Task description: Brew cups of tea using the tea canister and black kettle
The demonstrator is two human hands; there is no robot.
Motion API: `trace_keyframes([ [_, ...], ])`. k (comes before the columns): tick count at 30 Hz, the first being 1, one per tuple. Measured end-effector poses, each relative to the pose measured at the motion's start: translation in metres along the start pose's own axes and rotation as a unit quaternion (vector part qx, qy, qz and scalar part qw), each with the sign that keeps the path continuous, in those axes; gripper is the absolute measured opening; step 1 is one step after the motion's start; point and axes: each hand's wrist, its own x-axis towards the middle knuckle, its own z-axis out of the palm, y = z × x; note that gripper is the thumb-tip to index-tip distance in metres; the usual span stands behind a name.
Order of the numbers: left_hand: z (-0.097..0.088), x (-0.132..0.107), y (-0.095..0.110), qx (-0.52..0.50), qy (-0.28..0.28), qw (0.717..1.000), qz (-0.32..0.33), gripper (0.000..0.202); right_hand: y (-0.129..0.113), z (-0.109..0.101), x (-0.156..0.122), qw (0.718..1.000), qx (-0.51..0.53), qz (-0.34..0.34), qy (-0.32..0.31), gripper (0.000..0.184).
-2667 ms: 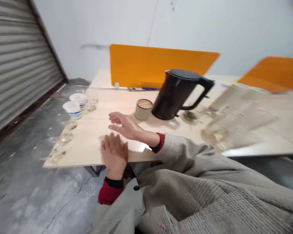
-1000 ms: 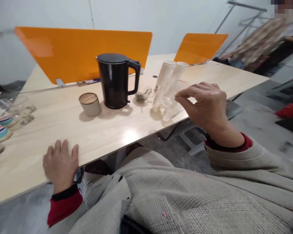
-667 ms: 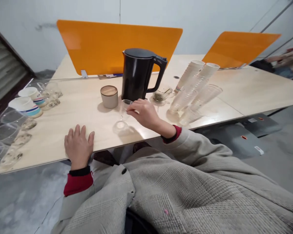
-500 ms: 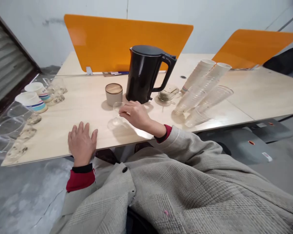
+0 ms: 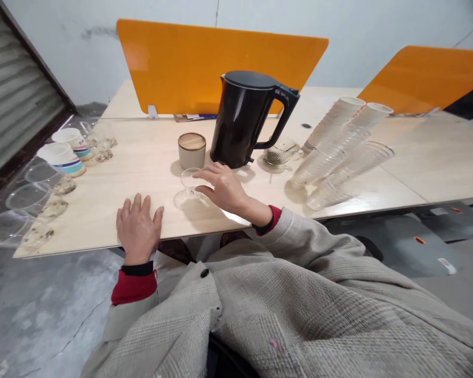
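Note:
My left hand (image 5: 139, 227) lies flat on the front edge of the table, palm down with its fingers spread. Beside a small clear glass cup (image 5: 188, 182), my right hand (image 5: 228, 190) has its thumb and fingers apart, the tips close to the cup's right side. The cup stands upright on the table; whether a fingertip still touches it I cannot tell. Just behind it are a grey canister (image 5: 192, 152) with a wooden lid and a black electric kettle (image 5: 242, 121). A glass bowl (image 5: 278, 155) holding dark dried leaves sits right of the kettle.
Stacks of clear plastic cups (image 5: 325, 160) and paper cups (image 5: 333, 123) lean at the right. Along the left edge stand paper cups (image 5: 65, 159) and clear cups (image 5: 29, 197) with dark bits inside. An orange divider (image 5: 220, 65) rises behind the kettle.
The thumb and fingers of my right hand have parted at the glass cup, where they were pinched together before. My left hand stays flat on the table. The view has shifted slightly left.

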Motion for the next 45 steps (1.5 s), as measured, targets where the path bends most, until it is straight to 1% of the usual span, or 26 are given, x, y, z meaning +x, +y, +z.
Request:
trace_keyframes([
  [2, 0.000, 0.000, 0.000, 0.006, -0.002, 1.000, 0.002, 0.059, 0.005, -0.008, 0.002, 0.999, 0.008, 0.015, 0.042, 0.028],
  [4, 0.001, 0.000, 0.000, 0.006, 0.001, 1.000, 0.003, 0.059, 0.011, -0.017, 0.007, 0.996, 0.011, 0.032, 0.078, 0.030],
  [6, 0.002, 0.000, 0.000, 0.003, 0.004, 1.000, 0.004, 0.059, 0.019, -0.022, 0.014, 0.994, 0.019, 0.044, 0.097, 0.032],
  [8, 0.002, 0.000, 0.000, 0.002, 0.004, 1.000, 0.004, 0.059, 0.028, -0.023, 0.022, 0.992, 0.035, 0.054, 0.109, 0.035],
  [11, 0.000, -0.002, 0.001, 0.005, -0.004, 1.000, 0.001, 0.061, 0.043, -0.014, 0.038, 0.988, 0.064, 0.081, 0.113, 0.045],
  [14, -0.001, 0.001, 0.006, -0.001, 0.005, 1.000, -0.004, 0.069, 0.056, 0.002, 0.058, 0.986, 0.076, 0.110, 0.103, 0.062],
  [17, 0.006, 0.014, 0.021, -0.055, 0.012, 0.998, 0.038, 0.088, 0.065, 0.018, 0.081, 0.986, 0.072, 0.124, 0.087, 0.076],
  [19, 0.016, 0.028, 0.036, -0.121, -0.014, 0.990, 0.076, 0.101, 0.068, 0.027, 0.096, 0.986, 0.067, 0.132, 0.073, 0.084],
  [21, 0.025, 0.041, 0.051, -0.177, -0.057, 0.979, 0.087, 0.111, 0.070, 0.036, 0.107, 0.986, 0.066, 0.141, 0.062, 0.093],
  [22, 0.029, 0.046, 0.058, -0.197, -0.069, 0.974, 0.090, 0.114, 0.071, 0.040, 0.112, 0.985, 0.068, 0.146, 0.057, 0.097],
  [24, 0.033, 0.053, 0.069, -0.222, -0.068, 0.969, 0.081, 0.109, 0.073, 0.047, 0.118, 0.984, 0.080, 0.154, 0.050, 0.102],
  [27, 0.032, 0.055, 0.078, -0.227, -0.047, 0.971, 0.063, 0.088, 0.078, 0.055, 0.122, 0.982, 0.101, 0.152, 0.050, 0.101],
  [29, 0.029, 0.053, 0.080, -0.220, -0.040, 0.972, 0.066, 0.077, 0.080, 0.058, 0.123, 0.982, 0.105, 0.149, 0.059, 0.098],
  [31, 0.028, 0.052, 0.080, -0.217, -0.032, 0.973, 0.074, 0.075, 0.081, 0.061, 0.122, 0.981, 0.101, 0.152, 0.067, 0.096],
  [34, 0.031, 0.051, 0.078, -0.220, -0.028, 0.973, 0.069, 0.082, 0.081, 0.062, 0.122, 0.979, 0.099, 0.160, 0.077, 0.092],
  [37, 0.037, 0.050, 0.071, -0.247, -0.027, 0.967, 0.062, 0.091, 0.082, 0.057, 0.126, 0.978, 0.107, 0.146, 0.103, 0.086],
  [39, 0.039, 0.048, 0.066, -0.275, -0.013, 0.960, 0.053, 0.096, 0.082, 0.046, 0.130, 0.979, 0.101, 0.118, 0.129, 0.086],
  [40, 0.039, 0.047, 0.063, -0.291, 0.001, 0.956, 0.044, 0.098, 0.082, 0.037, 0.131, 0.980, 0.093, 0.101, 0.144, 0.088],
  [42, 0.036, 0.042, 0.057, -0.322, 0.046, 0.945, 0.024, 0.099, 0.076, 0.014, 0.129, 0.980, 0.076, 0.063, 0.172, 0.092],
  [44, 0.028, 0.033, 0.052, -0.347, 0.098, 0.933, 0.019, 0.096, 0.065, -0.014, 0.116, 0.978, 0.065, 0.021, 0.195, 0.094],
  [45, 0.023, 0.027, 0.050, -0.359, 0.120, 0.925, 0.025, 0.094, 0.056, -0.028, 0.104, 0.978, 0.063, -0.001, 0.200, 0.094],
])
